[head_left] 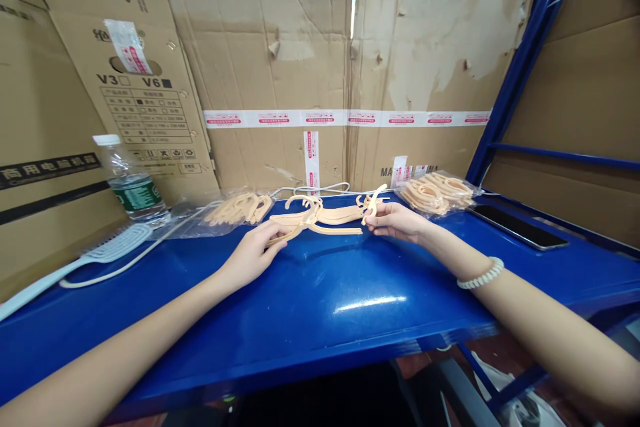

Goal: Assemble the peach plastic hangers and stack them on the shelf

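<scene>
Peach-coloured plastic hanger pieces lie together near the middle of the blue table (320, 293). My left hand (255, 250) is closed on the left arm of a clothes hanger (307, 221), whose hook points up and whose right arm reaches toward my other hand. Between the fingertips of my right hand (397, 221) is a small curved hanger hook (374, 203), held nearly upright. Behind the held hanger lie more long hanger arms (340, 215). Several small hooks are bunched beside the right fingertips, partly hidden by the held hook.
Clear bags of peach pieces lie left (240, 208) and right (437, 192). A water bottle (135, 190) and a pale hairbrush (117, 243) stand and lie at left, near a white cable (110, 277). A phone (517, 225) lies right. Cardboard (270, 67) walls the back.
</scene>
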Demonstrator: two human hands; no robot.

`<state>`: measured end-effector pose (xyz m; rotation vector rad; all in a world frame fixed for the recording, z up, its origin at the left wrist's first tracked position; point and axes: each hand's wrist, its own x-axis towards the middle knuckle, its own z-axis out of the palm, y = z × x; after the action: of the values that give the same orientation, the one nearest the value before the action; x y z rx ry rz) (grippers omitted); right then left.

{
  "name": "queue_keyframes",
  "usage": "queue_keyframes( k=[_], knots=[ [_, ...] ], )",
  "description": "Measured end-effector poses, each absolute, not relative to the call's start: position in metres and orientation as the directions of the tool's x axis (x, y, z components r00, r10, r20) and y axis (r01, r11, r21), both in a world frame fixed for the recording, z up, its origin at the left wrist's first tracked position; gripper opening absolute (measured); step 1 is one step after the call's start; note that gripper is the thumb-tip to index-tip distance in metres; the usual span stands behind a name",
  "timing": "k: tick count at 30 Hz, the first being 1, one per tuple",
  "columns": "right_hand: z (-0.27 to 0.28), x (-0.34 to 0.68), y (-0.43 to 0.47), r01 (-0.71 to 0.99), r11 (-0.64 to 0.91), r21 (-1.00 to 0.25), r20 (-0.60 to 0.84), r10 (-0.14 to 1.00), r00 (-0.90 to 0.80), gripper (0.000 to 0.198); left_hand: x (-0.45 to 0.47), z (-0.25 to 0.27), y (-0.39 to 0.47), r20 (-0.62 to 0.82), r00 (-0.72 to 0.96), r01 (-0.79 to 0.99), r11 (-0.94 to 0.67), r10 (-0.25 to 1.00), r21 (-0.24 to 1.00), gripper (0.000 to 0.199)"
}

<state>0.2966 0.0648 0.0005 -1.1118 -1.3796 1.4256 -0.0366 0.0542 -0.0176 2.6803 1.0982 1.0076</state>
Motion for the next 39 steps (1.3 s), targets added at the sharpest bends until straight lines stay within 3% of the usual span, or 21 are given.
queue_keyframes(
  k=[13,20,30,39],
  knots=[
    [0.001,0.284,0.059,-0.120,-0.296,-0.948,-0.240,0.908,-0.344,0.013,-0.036,-0.019,0.053,0.532,0.530,0.589,-0.738,0.661,0.329,0.015],
    [-0.002,0.281,0.058,-0.124,-0.285,-0.950,-0.241,0.927,-0.288,0.018,-0.036,-0.018,0.052,0.545,0.532,0.580,-0.748,0.648,0.323,0.014],
    [-0.013,0.276,0.066,-0.115,-0.129,-0.985,-0.104,0.974,-0.201,0.022,-0.036,-0.021,0.057,0.540,0.539,0.588,-0.747,0.647,0.309,0.014],
    [-0.007,0.269,0.058,-0.113,-0.092,-0.989,-0.080,0.991,-0.109,0.023,-0.035,-0.018,0.054,0.520,0.556,0.581,-0.751,0.649,0.316,0.015]
  ],
)
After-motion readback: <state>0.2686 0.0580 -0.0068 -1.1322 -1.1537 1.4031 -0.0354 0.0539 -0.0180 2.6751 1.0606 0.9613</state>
